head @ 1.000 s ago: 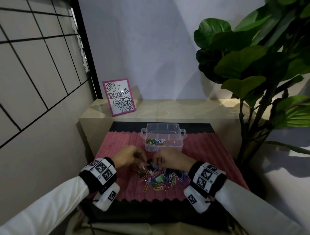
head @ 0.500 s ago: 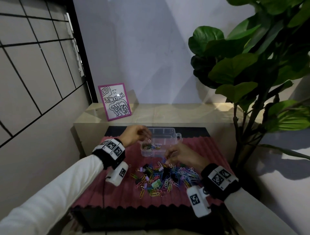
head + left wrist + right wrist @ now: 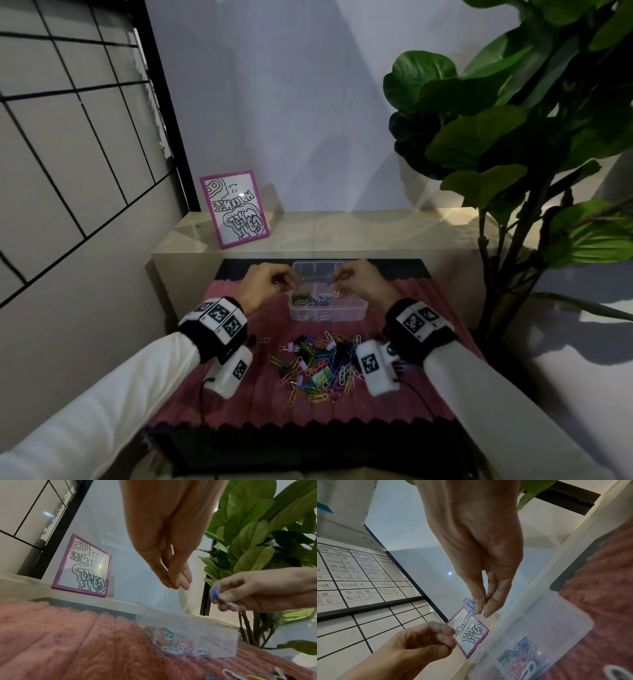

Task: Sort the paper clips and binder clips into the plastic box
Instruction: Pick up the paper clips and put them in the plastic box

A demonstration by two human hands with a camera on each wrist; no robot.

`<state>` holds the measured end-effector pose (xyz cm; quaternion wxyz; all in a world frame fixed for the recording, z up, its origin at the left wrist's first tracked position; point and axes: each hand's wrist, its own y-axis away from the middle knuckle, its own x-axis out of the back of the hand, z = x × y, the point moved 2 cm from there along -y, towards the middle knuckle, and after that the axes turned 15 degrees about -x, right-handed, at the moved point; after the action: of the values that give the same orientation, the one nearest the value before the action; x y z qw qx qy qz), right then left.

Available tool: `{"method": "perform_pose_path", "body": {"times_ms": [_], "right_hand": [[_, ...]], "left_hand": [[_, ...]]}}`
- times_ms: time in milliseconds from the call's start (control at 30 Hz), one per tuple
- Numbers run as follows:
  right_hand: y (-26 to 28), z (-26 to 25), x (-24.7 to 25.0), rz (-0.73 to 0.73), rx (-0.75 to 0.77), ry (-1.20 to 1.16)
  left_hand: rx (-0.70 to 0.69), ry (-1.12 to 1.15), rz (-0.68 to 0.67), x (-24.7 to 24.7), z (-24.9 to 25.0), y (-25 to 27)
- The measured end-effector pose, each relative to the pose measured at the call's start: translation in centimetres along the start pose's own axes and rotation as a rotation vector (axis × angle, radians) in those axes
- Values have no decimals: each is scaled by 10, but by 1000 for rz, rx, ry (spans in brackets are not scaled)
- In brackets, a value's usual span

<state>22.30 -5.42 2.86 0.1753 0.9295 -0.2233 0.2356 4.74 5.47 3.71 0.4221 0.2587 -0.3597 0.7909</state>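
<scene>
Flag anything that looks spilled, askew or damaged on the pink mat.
Nothing looks damaged. The loose heap of coloured paper clips and binder clips on the ribbed pink mat is simply unsorted. The clear plastic box sits upright. The right hand pinches blue paper clips above it.

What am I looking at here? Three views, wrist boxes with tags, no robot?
No robot: a person sorts clips by hand, with cameras strapped on. The wide picture is from a head camera looking down; the other two are from cameras on each wrist, looking along the fingers.

On the pink mat lies a pile of clips, paper and binder mixed. Behind it stands the clear box, with some paper clips already in one compartment. A framed drawing and a plant are just background.

The right hand pinches blue paper clips above the box. The left hand hangs beside it, fingertips together; nothing shows in it.
</scene>
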Motion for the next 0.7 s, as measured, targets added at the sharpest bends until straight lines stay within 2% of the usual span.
{"method": "perform_pose_path", "body": {"times_ms": [100,167,233,300,333,400,467,533,600,700], "right_hand": [[-15,-10,-13,70,-18,-25],[-18,-16,-21,109,1,89],[-16,-21,-28,67,35,268],[-12,-21,-31,-7,70,401],[-10,-20,-31,-21,85,437],[-2,-17,-28,11,141,464],[10,-13,-24,40,239,443],[23,-7,-22,-10,295,477],[34,-1,-25,-133,293,571],[38,5,-41,-188,297,774]], "left_hand": [[5,42,48,6,-3,-4],[26,71,64,7,-5,-10],[38,60,63,2,-4,-11],[27,-13,-6,-6,2,-3],[13,-54,-88,-11,6,4],[-43,-75,-276,-22,12,21],[-72,-59,-393,-30,14,37],[-70,-62,-443,-38,14,47],[-53,-89,-453,-45,15,51],[-6,-226,-358,-52,15,40]]}}
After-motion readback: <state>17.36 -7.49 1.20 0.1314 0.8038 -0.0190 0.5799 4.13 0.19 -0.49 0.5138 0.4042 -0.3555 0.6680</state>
